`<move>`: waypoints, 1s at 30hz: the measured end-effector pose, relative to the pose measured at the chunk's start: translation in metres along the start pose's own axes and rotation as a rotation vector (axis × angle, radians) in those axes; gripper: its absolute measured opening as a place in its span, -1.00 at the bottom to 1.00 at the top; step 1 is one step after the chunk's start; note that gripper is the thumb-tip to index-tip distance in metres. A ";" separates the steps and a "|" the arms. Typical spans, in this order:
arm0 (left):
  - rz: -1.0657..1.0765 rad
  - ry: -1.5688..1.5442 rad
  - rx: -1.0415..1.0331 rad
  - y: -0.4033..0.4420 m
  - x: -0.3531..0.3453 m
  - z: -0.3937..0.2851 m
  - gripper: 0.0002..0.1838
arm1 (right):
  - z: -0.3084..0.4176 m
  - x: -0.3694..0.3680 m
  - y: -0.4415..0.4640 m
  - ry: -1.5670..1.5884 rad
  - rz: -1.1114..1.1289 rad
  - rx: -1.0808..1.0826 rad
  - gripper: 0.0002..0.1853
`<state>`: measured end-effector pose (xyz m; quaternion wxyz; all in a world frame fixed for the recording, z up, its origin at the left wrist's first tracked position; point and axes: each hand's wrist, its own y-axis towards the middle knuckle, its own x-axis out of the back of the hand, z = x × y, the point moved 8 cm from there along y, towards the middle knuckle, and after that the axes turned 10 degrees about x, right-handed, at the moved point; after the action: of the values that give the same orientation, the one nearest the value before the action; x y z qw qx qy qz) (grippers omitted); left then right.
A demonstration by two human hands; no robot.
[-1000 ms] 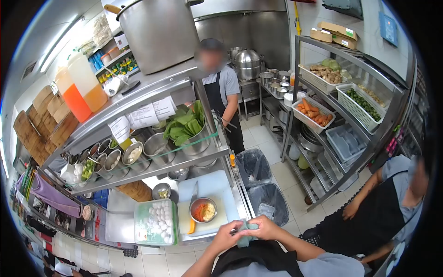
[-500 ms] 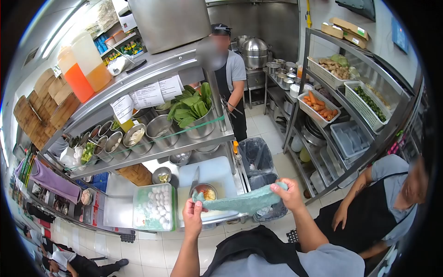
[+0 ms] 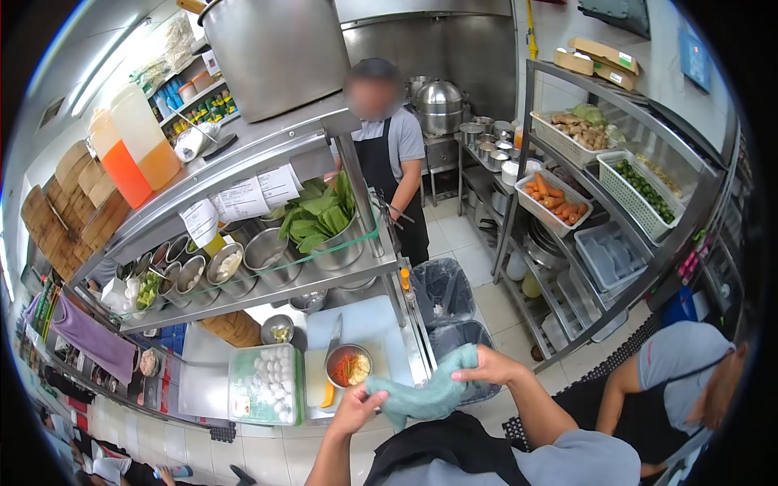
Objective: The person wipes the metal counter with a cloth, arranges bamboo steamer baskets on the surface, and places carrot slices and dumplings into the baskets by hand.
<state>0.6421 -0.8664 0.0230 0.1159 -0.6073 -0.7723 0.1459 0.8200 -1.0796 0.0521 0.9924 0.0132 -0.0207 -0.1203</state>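
A pale teal cloth [image 3: 429, 397] hangs between my two hands, sagging in the middle, close to my apron. My left hand [image 3: 357, 407] pinches its left end between thumb and fingers. Its right end is gripped by my right hand [image 3: 496, 367], higher up. Just beyond the left hand is a metal bowl [image 3: 349, 367] of chopped red and yellow food. Beside and partly behind that bowl lies a knife [image 3: 328, 394] with a yellow handle. Both sit on the cutting board [image 3: 381, 318]. A clear tub [image 3: 241, 405] of white, egg-like rounds stands to the left.
Lined bins [image 3: 442, 279] stand right of the counter. A shelf [image 3: 324, 279] holds several metal pots and leafy greens [image 3: 324, 215]. On the right rack are carrots [image 3: 551, 194] and other vegetables. One co-worker [image 3: 389, 150] stands behind the counter, another [image 3: 681, 364] at my right.
The cloth, stretched out before, is now slack, bunched and lower, nearer my body. My hands have come closer together. The bowl and knife handle are now uncovered. The right-hand co-worker leans lower.
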 end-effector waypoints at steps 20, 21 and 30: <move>-0.561 0.523 -0.490 -0.101 0.070 -0.114 -0.68 | 0.088 0.039 0.032 -0.296 -0.753 0.245 -0.71; -0.629 0.571 -0.461 -0.104 0.082 -0.103 -0.74 | 0.082 0.038 0.041 -0.327 -0.694 0.272 -0.66; -0.942 0.258 -0.270 -0.183 0.213 -0.047 -0.79 | 0.082 -0.122 0.143 -0.579 0.149 0.094 -0.40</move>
<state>0.4427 -0.6958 0.1338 0.1840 -0.2154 -0.9539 -0.0995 0.7321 -0.9134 0.1338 0.9497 0.0229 -0.3092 -0.0449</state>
